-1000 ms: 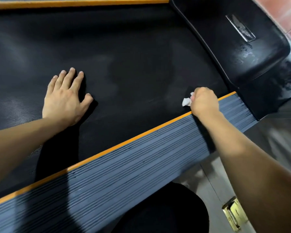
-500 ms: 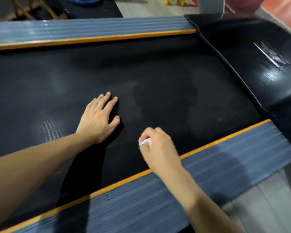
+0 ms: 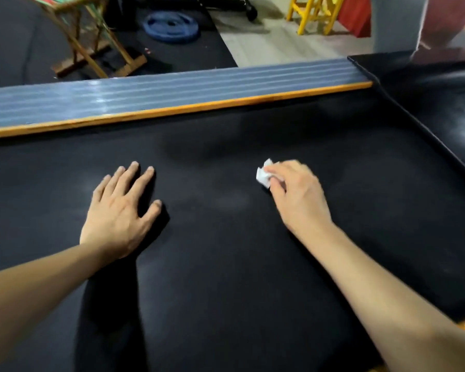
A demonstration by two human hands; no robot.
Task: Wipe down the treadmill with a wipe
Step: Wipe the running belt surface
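Head view: your two bare arms reach out over the wide black rubber treadmill belt point(image 3: 226, 264). Your left hand point(image 3: 118, 213) lies flat on the belt, its grip spread with straight fingers pressing down. Your right hand point(image 3: 298, 194) is a bit farther out and well apart from the left one. Its grip pinches a small crumpled white wipe point(image 3: 263, 174), which pokes out past the fingertips and sits on the belt near the middle. Past the hands runs a thin orange stripe point(image 3: 185, 108), then the ribbed grey side rail point(image 3: 159, 92). On the far floor lie a round blue weight plate point(image 3: 172, 26), a wooden folding frame point(image 3: 91, 47) and a yellow stool point(image 3: 314, 12).
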